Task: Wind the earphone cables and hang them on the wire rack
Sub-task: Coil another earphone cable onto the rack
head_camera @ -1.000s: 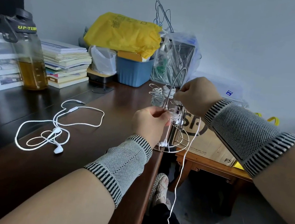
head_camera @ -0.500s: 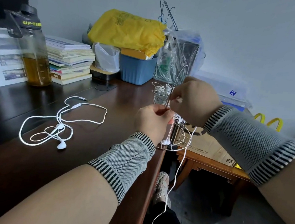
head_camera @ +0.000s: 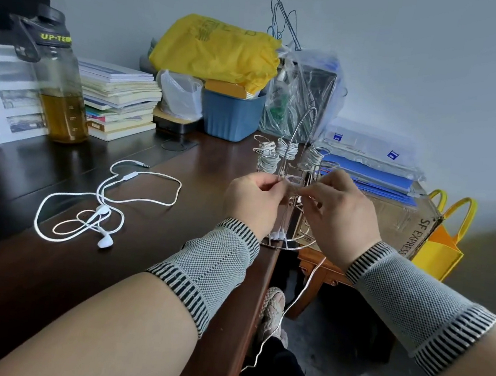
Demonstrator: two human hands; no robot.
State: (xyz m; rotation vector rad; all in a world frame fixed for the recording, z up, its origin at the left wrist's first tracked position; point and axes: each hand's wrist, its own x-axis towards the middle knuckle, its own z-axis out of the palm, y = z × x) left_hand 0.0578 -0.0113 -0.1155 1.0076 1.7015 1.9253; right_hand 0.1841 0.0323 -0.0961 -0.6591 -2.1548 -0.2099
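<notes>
Where it hung longer, cable (head_camera: pixel 295 304) has shortened below right hand (head_camera: pixel 341 212).

White earphones (head_camera: pixel 106 202) on dark brown desk (head_camera: pixel 45 273); yellow bag (head_camera: pixel 216 51), blue bin (head_camera: pixel 231 118), grey-striped wristbands (head_camera: pixel 210 264).

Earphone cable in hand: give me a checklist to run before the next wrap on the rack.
1. Left hand pinching the cable: ok.
2. Right hand has its grip on the cable: ok.
3. Loose tail hanging free below the desk edge: ok.
4. Wire rack upright on the desk: ok.
5. Free hook left on the rack: cannot tell.
6. Next earphones lying untangled on the desk: not ok, loosely looped.
</notes>
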